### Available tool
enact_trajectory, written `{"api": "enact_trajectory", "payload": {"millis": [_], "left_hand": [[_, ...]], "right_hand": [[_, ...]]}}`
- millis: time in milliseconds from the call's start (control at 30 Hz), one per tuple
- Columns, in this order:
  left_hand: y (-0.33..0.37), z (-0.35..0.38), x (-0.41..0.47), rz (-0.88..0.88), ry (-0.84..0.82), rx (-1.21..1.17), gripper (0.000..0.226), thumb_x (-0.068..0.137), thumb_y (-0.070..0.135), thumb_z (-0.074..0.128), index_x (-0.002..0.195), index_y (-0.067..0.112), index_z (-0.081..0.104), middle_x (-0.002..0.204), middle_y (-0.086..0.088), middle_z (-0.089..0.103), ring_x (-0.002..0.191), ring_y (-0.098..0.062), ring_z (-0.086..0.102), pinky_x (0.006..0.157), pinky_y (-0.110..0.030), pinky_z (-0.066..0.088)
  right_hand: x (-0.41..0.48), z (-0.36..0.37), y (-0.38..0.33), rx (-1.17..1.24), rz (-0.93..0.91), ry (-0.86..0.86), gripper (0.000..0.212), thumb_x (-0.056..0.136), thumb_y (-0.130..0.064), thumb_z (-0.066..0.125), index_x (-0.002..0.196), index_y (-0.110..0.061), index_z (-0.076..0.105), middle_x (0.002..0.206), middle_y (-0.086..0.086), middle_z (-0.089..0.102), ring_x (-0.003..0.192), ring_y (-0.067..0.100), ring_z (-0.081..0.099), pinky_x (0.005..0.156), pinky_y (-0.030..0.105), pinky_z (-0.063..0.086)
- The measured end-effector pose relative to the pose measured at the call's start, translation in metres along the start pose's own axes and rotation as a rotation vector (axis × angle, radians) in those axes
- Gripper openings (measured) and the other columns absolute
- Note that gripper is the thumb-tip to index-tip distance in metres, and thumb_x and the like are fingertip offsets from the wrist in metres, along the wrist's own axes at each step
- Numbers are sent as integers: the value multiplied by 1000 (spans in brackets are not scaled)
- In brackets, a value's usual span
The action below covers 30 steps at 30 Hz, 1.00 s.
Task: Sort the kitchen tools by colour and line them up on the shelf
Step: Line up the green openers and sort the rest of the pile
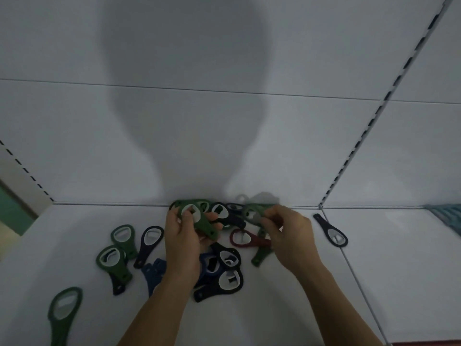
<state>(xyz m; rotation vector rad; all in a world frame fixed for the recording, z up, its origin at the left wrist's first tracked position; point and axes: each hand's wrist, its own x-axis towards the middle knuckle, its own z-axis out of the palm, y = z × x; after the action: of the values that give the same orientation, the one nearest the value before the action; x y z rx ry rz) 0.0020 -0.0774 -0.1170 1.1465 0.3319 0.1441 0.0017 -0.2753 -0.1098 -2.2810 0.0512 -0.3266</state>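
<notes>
Now the left hand point(182, 242) curls around a green opener point(202, 224) and the right hand point(290, 237) pinches a second green opener point(253, 213), probably to gather the greens together, while the mixed pile point(230, 283) lies under and between both hands on the shelf point(74, 233).

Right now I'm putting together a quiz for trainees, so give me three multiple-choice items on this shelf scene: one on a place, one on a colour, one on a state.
1. Where is the lone dark opener? A) alone at the far right B) in the pile's middle C) at the far left
2. What colour is the held opener in the left hand? A) red B) green C) white
3. What is the right hand doing? A) lying flat B) pinching an opener C) pointing upward

Answers: 1 A, it lies apart beyond the right hand. 2 B, its handle is green. 3 B, its fingers curl round a blurred opener.
</notes>
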Motion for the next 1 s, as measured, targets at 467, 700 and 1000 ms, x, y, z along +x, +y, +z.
{"api": "enact_trajectory", "payload": {"millis": [467,700,1000], "left_hand": [[24,-31,27,28,39,-57,18,108,13,45,111,10,63,103,-23,74,91,-38,74,74,-49,63],[27,-50,35,-43,-75,-106,66,102,-8,42,143,43,47,98,-22,71,68,-23,62,63,-39,56],[34,-43,34,-23,-63,142,34,100,-6,45,120,16,61,106,-21,74,60,-20,52,53,-32,41]], "right_hand": [[33,70,-24,-330,-301,-222,38,84,-32,78,121,-25,68,121,-3,64,113,19,53,94,33,47],[41,44,0,-156,-133,-42,24,94,-6,62,110,-23,65,102,-2,67,86,16,61,75,27,46],[48,78,-22,-527,-326,-284,46,88,-44,66,132,-35,59,131,-6,51,122,23,46,97,45,44]]}}
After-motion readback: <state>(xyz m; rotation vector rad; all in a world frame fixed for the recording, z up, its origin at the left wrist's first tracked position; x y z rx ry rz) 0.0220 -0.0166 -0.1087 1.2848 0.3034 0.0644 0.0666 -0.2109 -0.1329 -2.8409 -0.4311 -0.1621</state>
